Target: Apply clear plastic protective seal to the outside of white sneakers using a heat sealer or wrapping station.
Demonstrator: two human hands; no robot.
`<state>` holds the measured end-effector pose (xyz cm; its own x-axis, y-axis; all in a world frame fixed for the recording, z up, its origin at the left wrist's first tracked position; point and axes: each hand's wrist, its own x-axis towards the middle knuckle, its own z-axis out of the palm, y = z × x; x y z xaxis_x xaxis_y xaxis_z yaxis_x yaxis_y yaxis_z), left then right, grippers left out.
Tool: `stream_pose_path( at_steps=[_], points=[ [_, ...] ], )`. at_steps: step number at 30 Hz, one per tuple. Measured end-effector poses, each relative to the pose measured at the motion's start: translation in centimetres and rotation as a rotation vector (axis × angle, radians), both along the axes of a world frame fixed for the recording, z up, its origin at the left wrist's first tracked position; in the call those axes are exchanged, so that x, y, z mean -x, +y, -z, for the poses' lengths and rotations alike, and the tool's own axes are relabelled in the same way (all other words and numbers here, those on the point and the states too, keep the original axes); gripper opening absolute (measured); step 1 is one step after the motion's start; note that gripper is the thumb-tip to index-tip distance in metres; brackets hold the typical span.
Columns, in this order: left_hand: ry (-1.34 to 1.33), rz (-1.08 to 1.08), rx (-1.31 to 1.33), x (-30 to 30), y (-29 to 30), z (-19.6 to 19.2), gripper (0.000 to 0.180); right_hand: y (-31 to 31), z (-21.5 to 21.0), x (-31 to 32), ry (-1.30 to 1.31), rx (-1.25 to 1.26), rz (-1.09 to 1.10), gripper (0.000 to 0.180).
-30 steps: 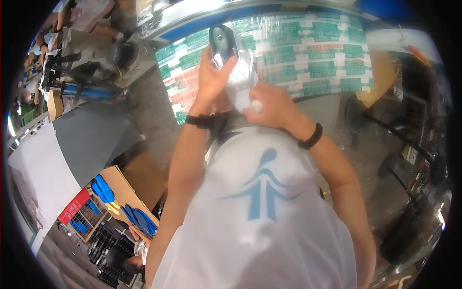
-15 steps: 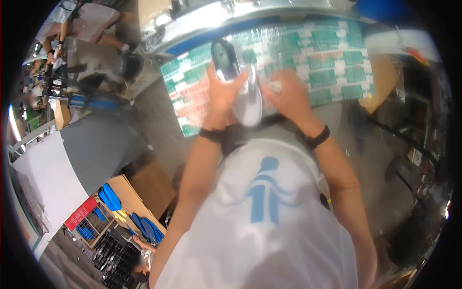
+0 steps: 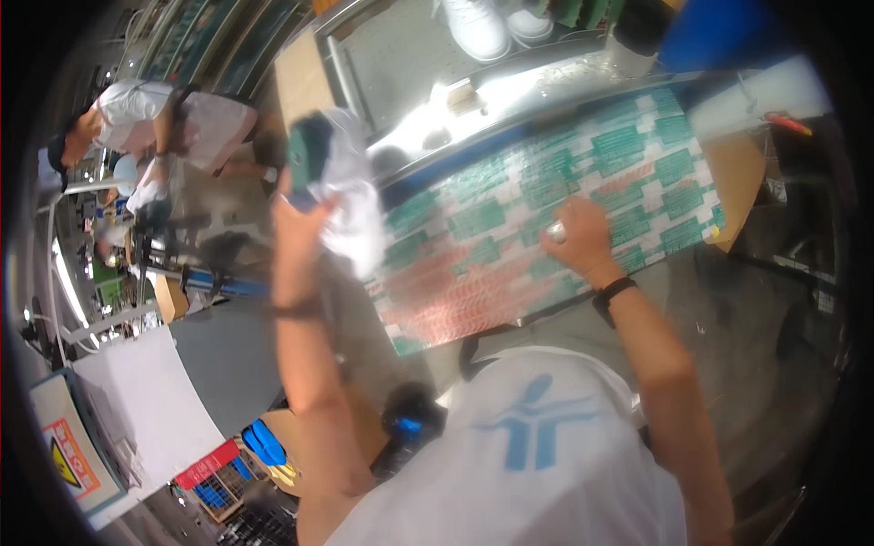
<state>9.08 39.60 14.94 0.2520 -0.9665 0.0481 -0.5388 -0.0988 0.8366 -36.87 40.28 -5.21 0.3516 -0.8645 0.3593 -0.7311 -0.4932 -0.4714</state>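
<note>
The left hand (image 3: 302, 217) holds a white low-cut shoe with a green lining (image 3: 355, 214), the thumb across it near the opening; the toe points back toward the wearer. The shoe is by the left end of a green, white and red patterned tabletop (image 3: 487, 246). It looks light, with a soft upper likely to dent if squeezed; the sides by the opening seem a sound hold. The right hand (image 3: 587, 238), over the tabletop, curls round a small pale object (image 3: 556, 232), too blurred to identify. Beyond, a shiny metal ledge (image 3: 523, 89) stands in the way of a grey tray (image 3: 391, 59); white shoes (image 3: 478, 35) sit past it.
</note>
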Motion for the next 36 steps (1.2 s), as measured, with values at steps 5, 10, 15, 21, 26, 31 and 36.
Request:
stream_pose_path(
  at_steps=[5, 10, 15, 21, 26, 31, 36],
  points=[
    [-0.076, 0.106, -0.205, -6.8, -16.3, -0.8, 0.094, 0.4, 0.3, 0.7, 0.003, -0.021, 0.032, 0.039],
    [-0.214, 0.212, -0.036, -20.9, -24.2, 7.4, 0.094, -0.3, 0.5, -0.2, -0.052, -0.043, -0.019, 0.039],
    [-0.695, 0.204, 0.344, 3.8, -29.7, 6.4, 0.092, -0.7, 0.7, 1.4, 0.028, -0.096, 0.019, 0.039],
    [-0.28, 0.208, -0.493, 18.4, -39.1, 7.7, 0.107, -0.9, 1.0, 0.9, -0.041, -0.109, -0.027, 0.037],
    [-0.103, 0.059, 0.021, 15.6, -41.3, 16.9, 0.07, 0.1, 1.0, 0.1, -0.079, -0.052, -0.038, 0.038],
    [0.862, 0.072, -0.217, 13.8, -35.4, 8.9, 0.045, -0.3, 1.1, 0.6, -0.081, -0.01, -0.021, 0.037],
    [0.945, 0.057, -0.142, 13.5, -22.9, 2.7, 0.042, -0.2, 1.7, 0.8, -0.078, -0.023, -0.022, 0.04]
  ],
)
